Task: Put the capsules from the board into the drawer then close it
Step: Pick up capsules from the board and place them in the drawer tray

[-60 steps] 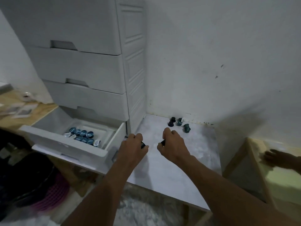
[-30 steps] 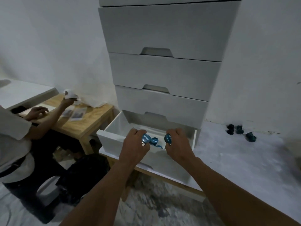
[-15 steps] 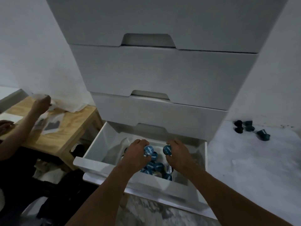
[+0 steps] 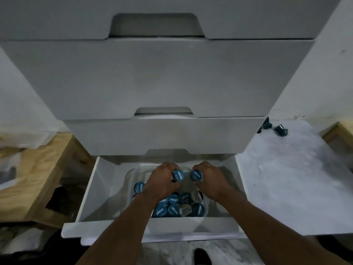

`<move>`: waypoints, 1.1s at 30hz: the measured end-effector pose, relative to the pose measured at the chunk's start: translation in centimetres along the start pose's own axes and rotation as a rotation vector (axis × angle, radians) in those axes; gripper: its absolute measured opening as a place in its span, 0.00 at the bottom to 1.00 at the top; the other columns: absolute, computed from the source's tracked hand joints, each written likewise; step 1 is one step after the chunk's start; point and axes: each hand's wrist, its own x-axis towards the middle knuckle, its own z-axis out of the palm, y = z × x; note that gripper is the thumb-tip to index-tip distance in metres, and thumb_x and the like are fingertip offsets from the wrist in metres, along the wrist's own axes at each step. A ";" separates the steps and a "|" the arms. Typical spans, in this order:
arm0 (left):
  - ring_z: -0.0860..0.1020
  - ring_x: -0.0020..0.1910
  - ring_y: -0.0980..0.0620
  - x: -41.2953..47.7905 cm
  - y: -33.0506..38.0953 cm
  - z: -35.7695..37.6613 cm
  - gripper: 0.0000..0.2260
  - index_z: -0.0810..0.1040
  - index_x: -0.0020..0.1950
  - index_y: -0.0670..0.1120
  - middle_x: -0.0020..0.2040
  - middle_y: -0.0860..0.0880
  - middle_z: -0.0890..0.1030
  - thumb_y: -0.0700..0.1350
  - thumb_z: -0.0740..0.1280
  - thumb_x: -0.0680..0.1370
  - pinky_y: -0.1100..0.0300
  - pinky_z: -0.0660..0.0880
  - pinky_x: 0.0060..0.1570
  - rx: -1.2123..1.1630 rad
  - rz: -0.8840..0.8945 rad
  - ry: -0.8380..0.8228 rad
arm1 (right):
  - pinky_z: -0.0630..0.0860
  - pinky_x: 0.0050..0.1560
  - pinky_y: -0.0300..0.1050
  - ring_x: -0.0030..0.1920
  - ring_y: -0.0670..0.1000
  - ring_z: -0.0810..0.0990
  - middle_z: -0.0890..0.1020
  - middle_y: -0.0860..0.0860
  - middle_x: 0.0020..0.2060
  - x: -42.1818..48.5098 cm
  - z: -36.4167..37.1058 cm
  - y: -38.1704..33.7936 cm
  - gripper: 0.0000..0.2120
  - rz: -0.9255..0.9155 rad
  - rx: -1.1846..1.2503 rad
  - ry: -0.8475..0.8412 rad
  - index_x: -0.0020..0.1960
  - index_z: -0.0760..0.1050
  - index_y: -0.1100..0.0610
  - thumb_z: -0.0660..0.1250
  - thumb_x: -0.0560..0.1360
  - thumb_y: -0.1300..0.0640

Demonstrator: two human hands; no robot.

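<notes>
Head view: the bottom drawer (image 4: 89,197) stands pulled out, front edge nearest me. The shut drawer above (image 4: 164,134) overhangs its back, so the open room is the middle and front. I have both hands inside, near each other but apart. My left hand (image 4: 162,183) pinches the left capsule (image 4: 178,175) and my right hand (image 4: 213,181) pinches the right capsule (image 4: 195,175), foil lids facing me. Just below them, towards me, lies the pile (image 4: 175,208) of capsules. To the right, on the board (image 4: 286,178) by the wall, lie loose capsules (image 4: 280,130), well apart from my hands. A wooden counter (image 4: 38,169) flanks the drawer's left.
</notes>
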 end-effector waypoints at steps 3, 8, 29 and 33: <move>0.75 0.52 0.52 0.8 -0.6 0.4 0.20 0.76 0.60 0.48 0.55 0.50 0.78 0.45 0.72 0.69 0.59 0.73 0.55 -0.016 0.007 -0.030 | 0.74 0.49 0.41 0.49 0.52 0.77 0.77 0.51 0.51 0.1 0.2 0.3 0.14 0.019 0.016 -0.029 0.54 0.77 0.55 0.71 0.68 0.62; 0.76 0.51 0.53 1.7 -1.0 1.0 0.19 0.77 0.59 0.48 0.54 0.50 0.78 0.44 0.73 0.69 0.58 0.74 0.54 -0.055 0.021 -0.070 | 0.76 0.52 0.42 0.49 0.50 0.77 0.77 0.51 0.51 0.6 0.4 0.4 0.13 0.041 0.029 -0.069 0.53 0.77 0.55 0.72 0.70 0.58; 0.74 0.59 0.49 2.5 -1.2 2.6 0.23 0.73 0.66 0.48 0.60 0.47 0.77 0.47 0.72 0.72 0.56 0.72 0.58 0.062 -0.001 -0.256 | 0.73 0.62 0.45 0.55 0.54 0.72 0.63 0.53 0.59 1.9 1.2 1.7 0.23 0.173 0.015 -0.227 0.64 0.73 0.54 0.73 0.71 0.52; 0.75 0.59 0.49 2.3 -1.3 2.4 0.23 0.73 0.67 0.48 0.61 0.47 0.78 0.49 0.71 0.72 0.55 0.73 0.60 0.027 -0.014 -0.238 | 0.70 0.61 0.42 0.56 0.53 0.72 0.66 0.54 0.59 2.0 1.3 2.1 0.19 0.155 0.002 -0.223 0.63 0.75 0.53 0.71 0.72 0.52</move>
